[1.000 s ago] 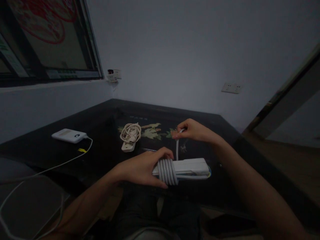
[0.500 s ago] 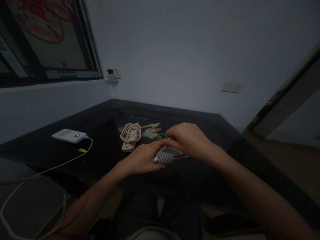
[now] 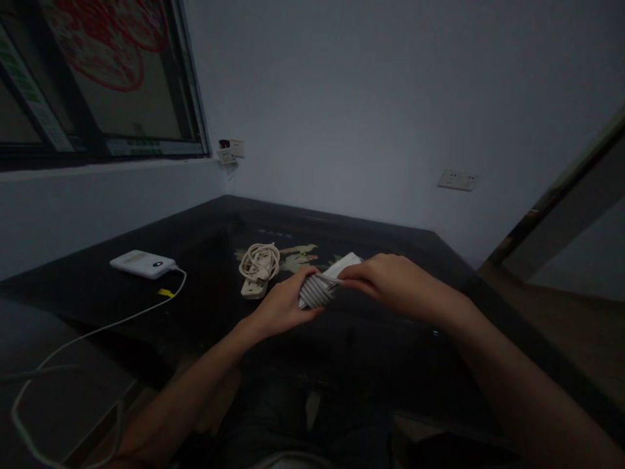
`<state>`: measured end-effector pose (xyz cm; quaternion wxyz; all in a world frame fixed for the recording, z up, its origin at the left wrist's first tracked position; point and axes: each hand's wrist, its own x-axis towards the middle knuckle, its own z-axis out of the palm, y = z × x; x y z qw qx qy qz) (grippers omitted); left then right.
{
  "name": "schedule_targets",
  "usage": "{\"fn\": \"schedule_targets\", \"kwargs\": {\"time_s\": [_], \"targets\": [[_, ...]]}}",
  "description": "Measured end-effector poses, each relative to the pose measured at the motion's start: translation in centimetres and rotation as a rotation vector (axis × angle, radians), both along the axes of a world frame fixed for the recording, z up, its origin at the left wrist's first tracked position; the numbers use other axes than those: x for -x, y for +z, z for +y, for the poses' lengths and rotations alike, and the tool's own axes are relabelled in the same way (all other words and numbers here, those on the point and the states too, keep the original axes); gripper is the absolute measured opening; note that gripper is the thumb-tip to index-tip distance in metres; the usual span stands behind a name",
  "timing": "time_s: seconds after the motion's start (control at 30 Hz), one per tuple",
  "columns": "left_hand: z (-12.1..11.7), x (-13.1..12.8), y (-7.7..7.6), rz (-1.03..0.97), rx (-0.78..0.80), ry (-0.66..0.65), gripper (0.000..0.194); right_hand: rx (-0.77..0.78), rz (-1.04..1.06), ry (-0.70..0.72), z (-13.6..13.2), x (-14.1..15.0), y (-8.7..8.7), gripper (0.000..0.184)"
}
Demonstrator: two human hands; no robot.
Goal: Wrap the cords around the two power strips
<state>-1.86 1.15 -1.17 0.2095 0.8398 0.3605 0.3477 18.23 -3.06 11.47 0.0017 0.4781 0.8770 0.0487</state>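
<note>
The white block [image 3: 349,259] is at the centre of the frame, above the dark table [image 3: 390,352], with grey cord [image 3: 316,293] wound in several turns around its near-left part. I find the left hand [image 3: 283,305] part-closed in a C, thumb below and fingers above, clamped about the wraps. The right hand [image 3: 398,281] is nearly closed, finger and thumb pinching at the cord where it leaves the wraps; its exact grip is too dim for me to confirm.

Risks, in my judgement. The wraps appear slanted and bunched toward the left palm; slack from the right hand could let them spring loose or ride over one another. Too hard a pull could turn the block in the left hand or draw the turns off its end. Should the left thumb lift, little else that I can see would retain the coils.

Secondary: a power strip [image 3: 252,289] under a beige cord bundle [image 3: 261,260] lies just beside the left hand, so a leftward sweep could knock it. At left of frame, a white device [image 3: 144,264] trails a thin cable [image 3: 127,319] toward the lower left; the left forearm could snag that cable and drag the device.
</note>
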Motion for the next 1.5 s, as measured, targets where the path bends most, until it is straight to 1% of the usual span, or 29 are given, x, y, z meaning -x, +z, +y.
{"fn": "schedule_targets", "kwargs": {"time_s": [0.07,0.17,0.33,0.47,0.57,0.63,0.7,0.8,0.87,0.97,1.13,1.27,1.37,1.5], "targets": [[0.0,0.0,-0.1,-0.043,0.021,-0.008,0.059,0.002,0.009,-0.025,0.2,-0.1,-0.4,0.025],[0.0,0.0,-0.3,-0.103,0.062,-0.014,0.059,-0.009,0.07,-0.014,0.4,0.0,-1.6,0.027],[-0.2,0.0,-0.4,-0.139,0.128,-0.015,0.057,0.002,0.242,0.088,0.7,0.6,-3.7,0.028],[-0.3,0.2,-0.5,-0.193,0.224,-0.038,0.055,0.052,0.329,0.126,0.9,0.9,-4.6,0.029],[-0.5,0.3,-0.5,-0.3,0.31,-0.045,0.058,0.072,0.448,0.15,1.1,0.8,-5.2,0.03],[-0.7,0.2,-0.4,-0.428,0.384,-0.056,0.059,0.072,0.569,0.185,1.1,0.7,-5.6,0.031],[-1.0,0.0,-0.2,-0.582,0.498,-0.073,0.059,0.034,0.698,0.212,1.0,0.6,-6.1,0.033],[-1.5,-0.4,0.0,-0.792,0.683,-0.13,0.061,-0.096,0.838,0.219,0.8,0.6,-7.2,0.036],[-1.8,-0.6,0.2,-0.869,0.774,-0.199,0.064,-0.176,0.882,0.227,0.6,0.6,-8.0,0.036],[-2.2,-0.6,0.2,-0.925,0.857,-0.303,0.064,-0.261,0.927,0.243,0.4,0.7,-8.9,0.036],[-2.3,-0.4,0.0,-1.012,0.92,-0.446,0.055,-0.367,1.007,0.236,0.1,0.4,-10.2,0.036],[-2.2,-0.6,-0.2,-1.051,0.95,-0.54,0.052,-0.368,1.045,0.233,-0.1,0.3,-11.2,0.035],[-2.4,-0.8,-0.2,-1.041,0.934,-0.531,0.055,-0.342,1.066,0.2,-0.5,0.2,-11.6,0.034],[-3.2,-1.0,0.0,-1.022,0.938,-0.488,0.058,-0.27,1.088,0.114,-1.2,0.4,-11.7,0.031]]}}
